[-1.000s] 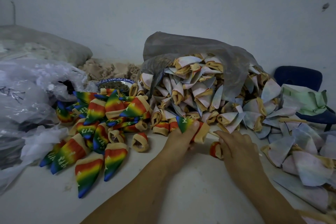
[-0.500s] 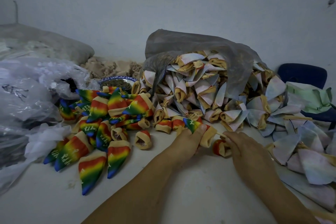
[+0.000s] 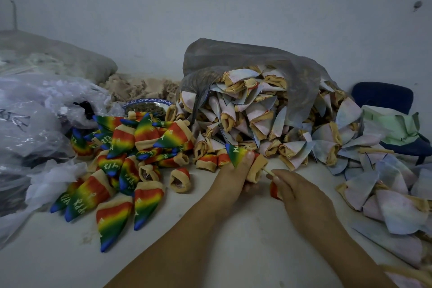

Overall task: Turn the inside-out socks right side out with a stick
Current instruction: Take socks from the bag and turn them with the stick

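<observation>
Rainbow-striped fabric sock (image 3: 236, 155) with a tan cuff sits in the left hand (image 3: 233, 176), raised just above the white desk (image 3: 210, 245) at the centre of the view. That hand's grip is closed around the sock's middle, thumb on top. The sock's long axis slants from its green-and-blue tip at upper left down to the open cuff at lower right.

A thin pale wooden stick (image 3: 268, 172) comes out of the cuff along the same line. Only a short part shows between the cuff and the right hand (image 3: 301, 196), whose grip is pinched on the stick's outer end. How far the stick reaches inside the sock cannot be seen.

The colours already face outward, so this sock looks turned. The coming move likely depends on that shared line. The right hand, just right of the cuff, would draw the stick straight back toward lower right while the left hand holds the sock in place.

The heap of finished rainbow socks (image 3: 131, 159) lies to the left, nearer the left hand. The pile of pale inside-out socks (image 3: 254, 119) spills from a grey plastic bag (image 3: 245, 58) behind and to the right, nearer the right hand. A small red piece of fabric (image 3: 274, 190), partly hidden, lies under the right hand's fingers.
</observation>
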Motion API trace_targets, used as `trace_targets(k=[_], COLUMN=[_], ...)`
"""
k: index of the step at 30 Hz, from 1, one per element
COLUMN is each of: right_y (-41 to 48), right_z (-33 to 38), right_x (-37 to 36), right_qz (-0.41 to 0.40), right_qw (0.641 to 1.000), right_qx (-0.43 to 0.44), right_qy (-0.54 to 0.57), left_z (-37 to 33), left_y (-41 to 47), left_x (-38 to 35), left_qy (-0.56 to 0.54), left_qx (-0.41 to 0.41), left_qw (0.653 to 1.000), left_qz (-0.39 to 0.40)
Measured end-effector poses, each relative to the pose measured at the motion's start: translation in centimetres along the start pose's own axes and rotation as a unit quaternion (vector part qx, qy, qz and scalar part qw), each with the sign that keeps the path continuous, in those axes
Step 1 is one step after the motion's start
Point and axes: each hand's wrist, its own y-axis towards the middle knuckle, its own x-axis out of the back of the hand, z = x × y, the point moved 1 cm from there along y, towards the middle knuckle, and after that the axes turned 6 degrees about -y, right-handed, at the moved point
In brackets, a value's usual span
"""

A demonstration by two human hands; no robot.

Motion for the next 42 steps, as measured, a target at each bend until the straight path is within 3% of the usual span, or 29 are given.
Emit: trace_targets(k=[7,14,21,28,35,39,42], right_y=[0.7,0.1,-0.4,-0.1,0.0,0.2,0.5], right_z=[-1.0,0.4,1.0,0.3,-0.1,-0.3,-0.4], right_x=[0.7,0.2,-0.9,-0.2,-0.7,-0.9,-0.9], right_qz=[0.02,-0.026,0.0,-0.07,-0.109,-0.078,-0.084], right_qw=[0.996,0.995,1.0,0.985,0.983,0.975,0.976], right_qx=[0.053,0.027,-0.009,-0.037,-0.052,-0.081,-0.057], right_qy=[-0.063,-0.088,0.015,0.154,0.138,0.19,0.192], left_z=[0.1,-0.3,-0.1,-0.1,0.3,0.4,0.5], left_y=[0.4,0.2,0.3,0.5,0.8,0.9,0.9], left_x=[0.5,0.2,0.1,0.4,0.5,0.4,0.3], left_qy=[-0.125,-0.234,-0.213,-0.287,-0.225,-0.181,-0.157], left_qx=[0.022,0.05,0.028,0.042,0.04,0.023,0.007], left_qw=[0.992,0.969,0.975,0.952,0.971,0.982,0.987], left_qz=[0.022,0.059,0.055,0.095,0.074,0.055,0.016])
